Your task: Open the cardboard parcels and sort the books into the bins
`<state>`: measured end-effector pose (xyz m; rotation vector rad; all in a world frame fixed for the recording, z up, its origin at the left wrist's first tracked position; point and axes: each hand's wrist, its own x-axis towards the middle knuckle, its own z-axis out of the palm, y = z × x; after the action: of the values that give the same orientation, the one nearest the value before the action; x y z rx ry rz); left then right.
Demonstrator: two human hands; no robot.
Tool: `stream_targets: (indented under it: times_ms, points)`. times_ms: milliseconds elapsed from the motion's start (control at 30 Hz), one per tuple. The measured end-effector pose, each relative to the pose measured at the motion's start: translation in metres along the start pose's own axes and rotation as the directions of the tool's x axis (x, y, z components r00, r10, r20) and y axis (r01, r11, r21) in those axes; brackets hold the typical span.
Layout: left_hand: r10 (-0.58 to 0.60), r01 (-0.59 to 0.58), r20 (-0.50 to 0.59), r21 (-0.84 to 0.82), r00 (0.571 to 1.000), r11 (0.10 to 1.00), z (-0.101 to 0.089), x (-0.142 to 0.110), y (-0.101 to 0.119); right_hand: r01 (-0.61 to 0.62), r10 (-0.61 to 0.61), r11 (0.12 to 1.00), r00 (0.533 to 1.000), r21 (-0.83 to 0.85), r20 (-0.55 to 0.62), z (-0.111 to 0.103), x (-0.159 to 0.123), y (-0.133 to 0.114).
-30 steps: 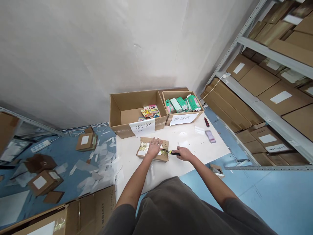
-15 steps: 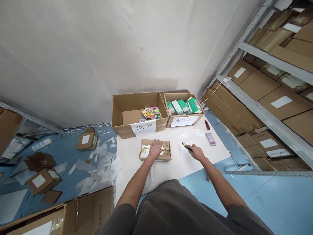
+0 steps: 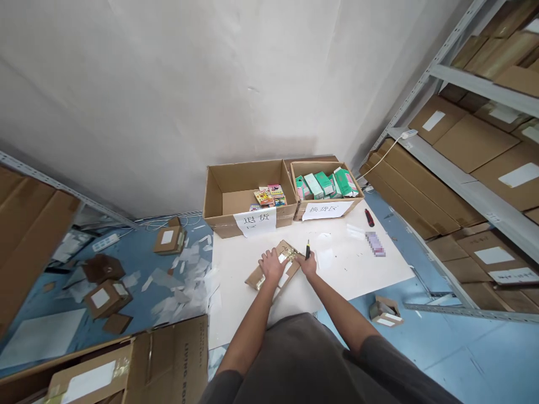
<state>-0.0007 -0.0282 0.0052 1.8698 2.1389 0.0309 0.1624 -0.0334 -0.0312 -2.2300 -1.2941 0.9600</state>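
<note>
A small taped cardboard box with a white label lies turned at a slant on the white table. My left hand grips it from above, fingers over its far left side and thumb on top. In my right hand is a black and yellow utility knife, its tip pointing up and away from the box. The fingers of that hand touch the taped right end of the box. Whether the blade is out is too small to tell.
Behind stand a large carton with colourful booklets and a smaller carton with green boxes. A red and black tool lies at the table's right. Paper scraps litter the floor at left; shelving rises at right.
My right hand drew the knife away from the box, then came back to the box's right end with the knife turned upward. The box has been turned askew under my left hand.
</note>
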Motion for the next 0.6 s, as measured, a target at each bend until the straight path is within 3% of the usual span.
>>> stream_targets:
  times_ms: [100,167,300,367,467,533,600]
  points:
    - [-0.042,0.045,0.065,-0.053,0.997,0.998,0.002,-0.016,-0.010,-0.013,0.013,0.999,1.000,-0.037,0.013,-0.008,0.040,-0.020]
    - [0.007,0.009,0.135,-0.117,0.991,0.993,0.000,-0.021,-0.021,0.015,-0.015,1.000,0.999,0.000,0.048,-0.011,0.058,-0.027]
    - [0.241,-0.228,0.161,-0.094,0.957,0.969,-0.015,-0.017,-0.046,0.029,-0.034,0.991,0.999,0.129,0.035,-0.018,0.059,-0.020]
    - [0.409,-0.411,0.198,-0.030,0.891,0.911,-0.019,-0.010,-0.053,0.026,-0.032,0.979,0.999,0.202,0.023,-0.021,0.041,-0.004]
    - [0.640,-0.661,0.302,-0.039,0.707,0.749,-0.011,0.000,-0.052,0.038,-0.054,0.965,0.997,0.258,0.059,-0.018,-0.001,0.032]
    - [0.716,-0.745,0.353,-0.075,0.602,0.663,0.000,0.007,-0.043,0.019,-0.040,0.974,0.995,0.226,0.087,-0.011,-0.030,0.056]
    - [0.731,-0.783,0.415,-0.067,0.542,0.619,0.011,0.015,-0.032,-0.006,-0.011,0.980,0.997,0.198,0.081,-0.003,-0.049,0.075]
